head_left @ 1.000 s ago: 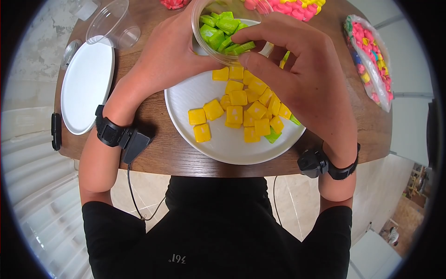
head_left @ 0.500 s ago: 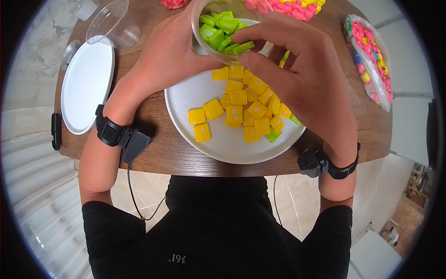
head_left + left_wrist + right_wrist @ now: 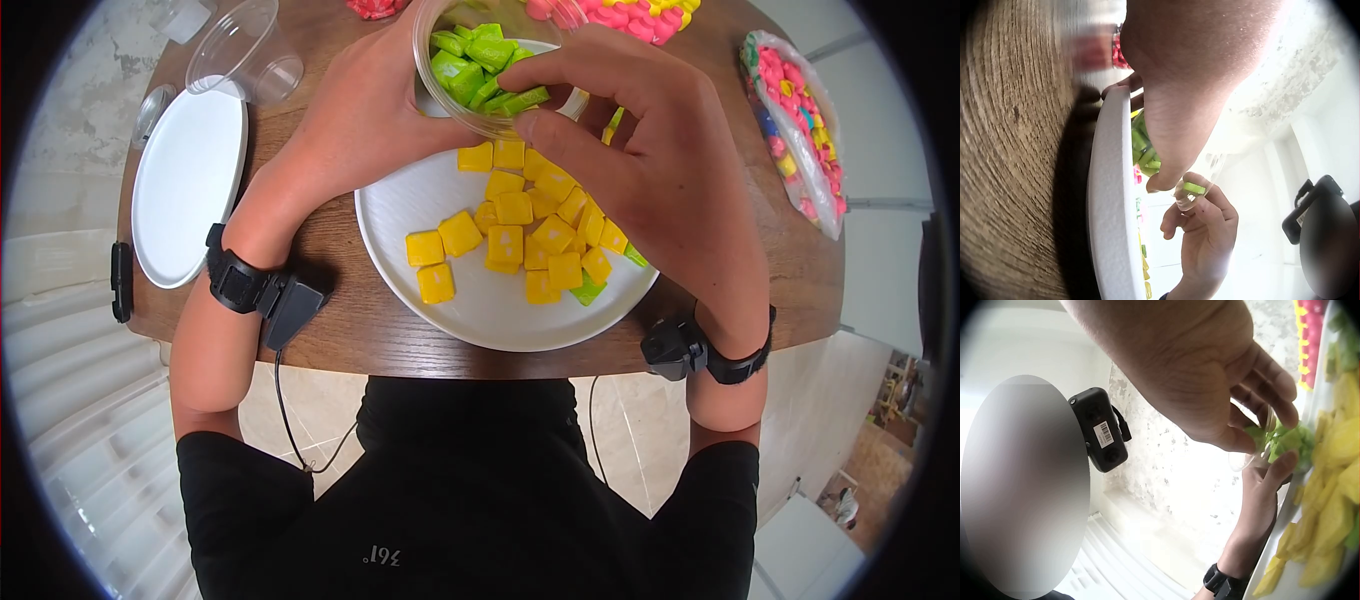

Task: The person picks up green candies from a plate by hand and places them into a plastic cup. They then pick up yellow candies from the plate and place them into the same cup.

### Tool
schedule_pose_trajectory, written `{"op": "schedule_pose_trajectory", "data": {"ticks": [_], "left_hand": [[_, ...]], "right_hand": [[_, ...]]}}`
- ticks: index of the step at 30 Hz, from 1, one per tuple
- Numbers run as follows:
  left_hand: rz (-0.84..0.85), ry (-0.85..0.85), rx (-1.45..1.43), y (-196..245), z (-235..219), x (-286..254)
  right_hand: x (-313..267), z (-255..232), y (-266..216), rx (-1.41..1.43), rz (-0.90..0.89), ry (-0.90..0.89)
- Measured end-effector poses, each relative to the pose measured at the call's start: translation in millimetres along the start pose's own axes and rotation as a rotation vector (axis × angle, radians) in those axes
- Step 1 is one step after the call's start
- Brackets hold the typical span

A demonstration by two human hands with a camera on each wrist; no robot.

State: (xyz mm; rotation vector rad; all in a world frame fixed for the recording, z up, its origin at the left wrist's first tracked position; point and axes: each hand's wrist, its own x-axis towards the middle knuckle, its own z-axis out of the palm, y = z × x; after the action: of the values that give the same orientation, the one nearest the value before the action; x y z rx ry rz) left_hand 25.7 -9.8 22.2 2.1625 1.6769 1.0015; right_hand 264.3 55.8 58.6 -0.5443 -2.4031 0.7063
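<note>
My left hand [image 3: 365, 125] grips a clear plastic cup [image 3: 468, 122], tilted over the far part of a round white plate [image 3: 395, 200]. Green square wrapped candies [image 3: 465, 85] fill the cup's lower side. My right hand [image 3: 665, 150] reaches to the cup's mouth, thumb and index finger pinching one green candy [image 3: 1194, 188] at the rim. Yellow square candies [image 3: 513, 209] lie loosely heaped on the plate below, with a green candy [image 3: 588, 291] at the heap's near edge. Part of the heap is hidden under my right hand.
An oval white plate [image 3: 188, 190] lies on the left, an upturned-looking clear cup [image 3: 240, 60] beyond it. On the right rests a plastic bag of colourful pieces [image 3: 797, 130]. Pink and yellow pieces [image 3: 640, 18] sit at the back. A black object [image 3: 121, 283] is at the left table edge.
</note>
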Motion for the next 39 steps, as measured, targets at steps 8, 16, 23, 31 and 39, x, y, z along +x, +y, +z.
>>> {"op": "schedule_pose_trajectory", "data": {"ticks": [8,16,23,31,39], "left_hand": [[0.068,0.011,0.018,-2,1,1],[-0.013,0.085,-0.115,-5,12,-5],[-0.034,0.0,-0.015,1,1,0],[-0.009,0.004,0.0,2,1,1],[-0.023,0.068,-0.072,-7,11,-8]], "right_hand": [[0,-1,1,-0.002,-0.003,-0.009],[0,0,0,0.009,0.002,-0.004],[0,0,0,0.002,0.011,-0.011],[0,0,1,-0.006,-0.005,-0.01],[0,0,0,0.008,-0.001,-0.002]]}}
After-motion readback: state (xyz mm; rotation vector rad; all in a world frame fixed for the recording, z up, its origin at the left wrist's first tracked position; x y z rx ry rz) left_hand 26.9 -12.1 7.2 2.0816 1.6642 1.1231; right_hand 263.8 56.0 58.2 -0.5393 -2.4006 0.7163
